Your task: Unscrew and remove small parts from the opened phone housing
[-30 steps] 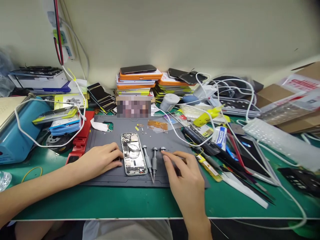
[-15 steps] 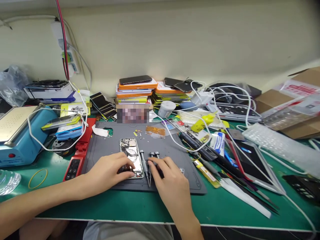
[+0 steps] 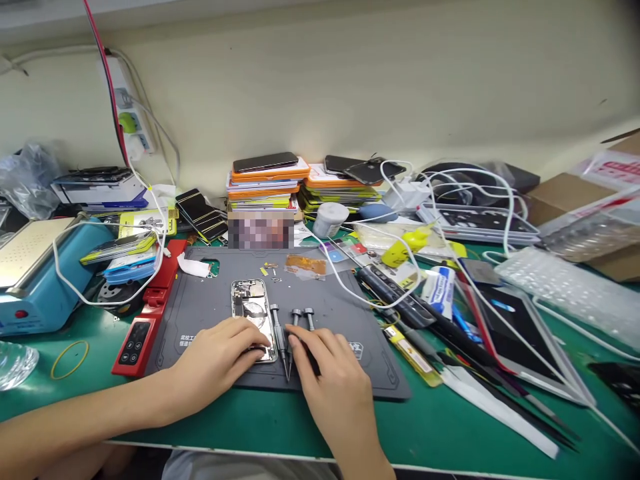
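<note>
An opened phone (image 3: 249, 305), back cover off and its insides showing, lies on a grey work mat (image 3: 200, 313). My left hand (image 3: 220, 360) rests over the phone's near end, fingers curled down on it. Three grey screwdrivers lie side by side just right of the phone: one next to it (image 3: 276, 327), a middle one (image 3: 296, 316) and a right one (image 3: 309, 316). My right hand (image 3: 325, 383) covers the shafts of the two right ones. Its fingers are bent and closed on them, the index tip on the middle one.
Small screws and yellow parts (image 3: 267, 269) lie at the mat's far end. A red tool (image 3: 137, 333) and a blue machine (image 3: 35, 280) stand on the left. On the right are white cables (image 3: 350, 280), tweezers and tools (image 3: 430, 333) and a tablet (image 3: 520, 333). Stacked phone boxes (image 3: 265, 183) line the wall.
My left hand slid from beside the phone onto its near end. My right hand moved left from the right screwdriver's cap onto the shafts. The view shifted slightly.
</note>
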`<state>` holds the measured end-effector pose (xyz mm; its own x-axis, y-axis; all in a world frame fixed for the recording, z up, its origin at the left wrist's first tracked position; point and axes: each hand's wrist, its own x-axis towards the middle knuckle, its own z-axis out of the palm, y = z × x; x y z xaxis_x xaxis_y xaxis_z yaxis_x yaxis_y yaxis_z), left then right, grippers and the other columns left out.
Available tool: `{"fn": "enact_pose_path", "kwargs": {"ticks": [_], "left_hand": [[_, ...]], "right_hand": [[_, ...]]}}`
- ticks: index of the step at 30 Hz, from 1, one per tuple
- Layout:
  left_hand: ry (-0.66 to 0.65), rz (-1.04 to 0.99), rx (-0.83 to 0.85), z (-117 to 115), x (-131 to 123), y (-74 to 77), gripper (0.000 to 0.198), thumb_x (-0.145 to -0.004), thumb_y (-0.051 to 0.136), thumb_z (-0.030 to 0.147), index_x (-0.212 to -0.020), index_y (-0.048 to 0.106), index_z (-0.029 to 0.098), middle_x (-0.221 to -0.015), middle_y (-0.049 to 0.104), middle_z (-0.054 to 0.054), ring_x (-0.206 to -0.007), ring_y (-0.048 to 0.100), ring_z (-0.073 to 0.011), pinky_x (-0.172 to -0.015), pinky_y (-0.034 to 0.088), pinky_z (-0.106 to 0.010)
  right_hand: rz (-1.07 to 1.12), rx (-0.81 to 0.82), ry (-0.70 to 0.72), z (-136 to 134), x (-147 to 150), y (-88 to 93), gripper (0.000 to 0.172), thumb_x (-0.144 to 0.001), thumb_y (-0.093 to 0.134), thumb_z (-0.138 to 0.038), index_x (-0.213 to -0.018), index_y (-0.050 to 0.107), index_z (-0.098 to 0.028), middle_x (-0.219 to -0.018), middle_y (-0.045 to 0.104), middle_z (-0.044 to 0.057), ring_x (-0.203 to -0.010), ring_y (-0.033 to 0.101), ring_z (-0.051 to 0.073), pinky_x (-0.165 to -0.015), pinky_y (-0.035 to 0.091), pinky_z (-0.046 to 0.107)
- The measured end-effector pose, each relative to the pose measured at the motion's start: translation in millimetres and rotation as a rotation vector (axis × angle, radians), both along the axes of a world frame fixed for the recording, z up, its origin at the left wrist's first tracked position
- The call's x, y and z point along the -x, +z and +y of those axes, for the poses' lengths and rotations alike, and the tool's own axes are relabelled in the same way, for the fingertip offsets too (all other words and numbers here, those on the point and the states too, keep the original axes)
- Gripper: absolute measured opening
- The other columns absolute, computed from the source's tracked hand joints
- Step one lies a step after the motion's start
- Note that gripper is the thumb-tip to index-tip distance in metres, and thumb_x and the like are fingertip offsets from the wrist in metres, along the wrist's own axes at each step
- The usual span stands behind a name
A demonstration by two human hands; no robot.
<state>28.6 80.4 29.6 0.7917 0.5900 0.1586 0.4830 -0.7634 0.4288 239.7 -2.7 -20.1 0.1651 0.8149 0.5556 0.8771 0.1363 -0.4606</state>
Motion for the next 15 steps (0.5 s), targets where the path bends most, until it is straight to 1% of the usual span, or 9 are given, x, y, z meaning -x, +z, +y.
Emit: {"fn": "enact_pose_path", "kwargs": {"ticks": [3, 6, 10, 15], "left_hand": [[-0.031, -0.028, -0.087, -0.4, 4.7, -3.8, 0.016, -0.115, 0.055, 0.023, -0.116, 0.071, 0.024, -0.117, 0.077, -0.003, -0.103, 0.074, -0.0199, -0.085, 0.059, -0.03], [-0.055, -0.072, -0.107, 1.7, 4.8, -7.9, 0.023, -0.117, 0.05, 0.025, -0.114, 0.073, 0.024, -0.114, 0.077, -0.003, -0.099, 0.074, -0.0178, -0.083, 0.059, -0.028], [-0.08, -0.14, -0.112, 3.6, 3.0, -11.1, 0.025, -0.119, 0.049, 0.027, -0.114, 0.073, 0.023, -0.112, 0.078, -0.002, -0.098, 0.074, -0.0161, -0.084, 0.059, -0.026], [-0.083, -0.147, -0.142, 2.6, 1.6, -13.5, 0.025, -0.119, 0.049, 0.026, -0.115, 0.073, 0.021, -0.112, 0.079, -0.003, -0.098, 0.075, -0.0164, -0.087, 0.06, -0.027]], "right_hand": [[0.004, 0.003, 0.001, -0.1, 0.2, 0.3, 0.032, -0.117, 0.048, -0.036, -0.117, 0.077, -0.023, -0.092, 0.074, 0.005, -0.082, 0.064, 0.022, -0.076, 0.049, 0.034], [0.008, 0.008, -0.004, -0.2, 0.2, 0.8, 0.033, -0.117, 0.048, -0.037, -0.118, 0.077, -0.023, -0.093, 0.074, 0.005, -0.082, 0.065, 0.022, -0.077, 0.049, 0.035], [0.01, 0.011, -0.007, -0.1, 0.1, 1.4, 0.032, -0.117, 0.048, -0.036, -0.118, 0.077, -0.023, -0.094, 0.075, 0.005, -0.083, 0.065, 0.022, -0.077, 0.05, 0.035], [0.011, 0.007, -0.002, -0.1, 0.2, 1.1, 0.032, -0.117, 0.048, -0.036, -0.117, 0.077, -0.023, -0.094, 0.075, 0.005, -0.082, 0.065, 0.022, -0.076, 0.049, 0.034]]}}
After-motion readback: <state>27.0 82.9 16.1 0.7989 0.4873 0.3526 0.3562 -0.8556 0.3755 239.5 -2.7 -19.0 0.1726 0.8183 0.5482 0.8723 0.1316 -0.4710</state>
